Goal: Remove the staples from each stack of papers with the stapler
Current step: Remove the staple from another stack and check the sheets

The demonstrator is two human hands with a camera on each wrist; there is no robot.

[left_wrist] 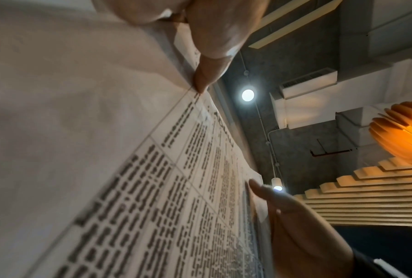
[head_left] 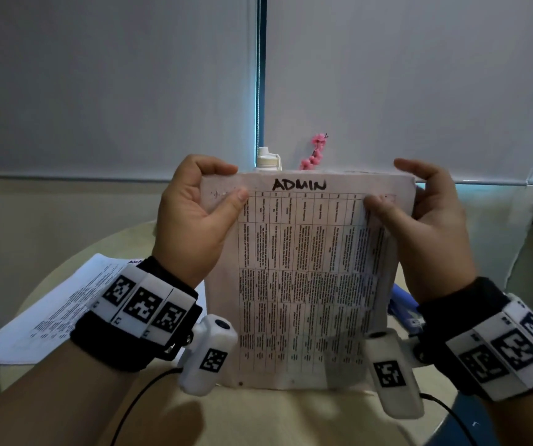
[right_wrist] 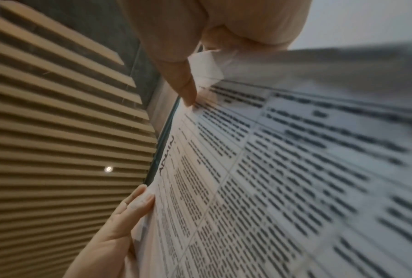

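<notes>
Presently: round tabletop (head_left: 307, 413), pale wood tone, lies under both wrists. Stack of papers (head_left: 303, 278) held upright between the two grips, bottom edge resting on the tabletop. Top sheet carries handwritten "ADMIN" in black marker, between the two grips; below it a printed table, text too small to read. Second paper stack (head_left: 49, 310) lies flat outboard of the left wrist, part of "AD..." visible at its top edge. Left hand (head_left: 191, 220): grip narrow, thumb on the front and curled fingers behind, pinching the stack's top left corner. Right hand (head_left: 426, 226): grip narrow, thumb pressed on the front near the top right corner, fingers wrapped behind the edge. Blue stapler (head_left: 403, 307) sits on the tabletop beneath the right wrist, partly hidden. Beyond the grips: white bottle (head_left: 268, 159), pink flower sprig (head_left: 315, 152). No staple discernible.
</notes>
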